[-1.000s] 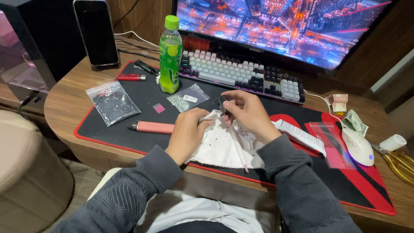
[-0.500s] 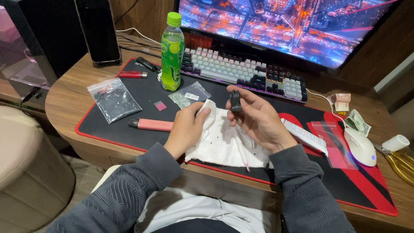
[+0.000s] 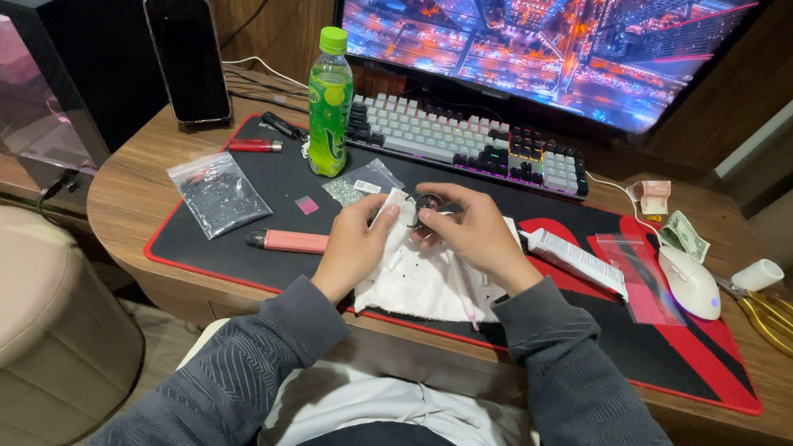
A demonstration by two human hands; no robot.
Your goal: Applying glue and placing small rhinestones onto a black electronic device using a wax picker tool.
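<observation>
A: Status of the hands?

B: Both meet over the white cloth [image 3: 420, 278], which lies on the black-and-red desk mat [image 3: 258, 168] near the front edge of the desk [image 3: 132, 181]. The right hand [image 3: 472, 234] is grasping a small dark round object [image 3: 427, 207] between its fingertips. The left hand [image 3: 356, 243] is pinching the cloth's upper left edge, its fingertips just beside the object.

A: Can you identify the object?

B: Too small to tell; dark, rounded, held just above the cloth.

A: Surroundings?

B: Toward the left edge: a clear bag of dark bits [image 3: 217, 193], a pink stick-shaped item [image 3: 288, 240], a small pink square [image 3: 306, 205]. Behind the hands: a green bottle [image 3: 330, 102] standing upright, a second small clear bag [image 3: 362, 184], a keyboard [image 3: 466, 143] along the back. Just right of the right hand: a white tube [image 3: 575, 261], an empty clear bag [image 3: 636, 277], a white mouse [image 3: 692, 282]. Gold scissors [image 3: 780, 324] lie near the right edge
</observation>
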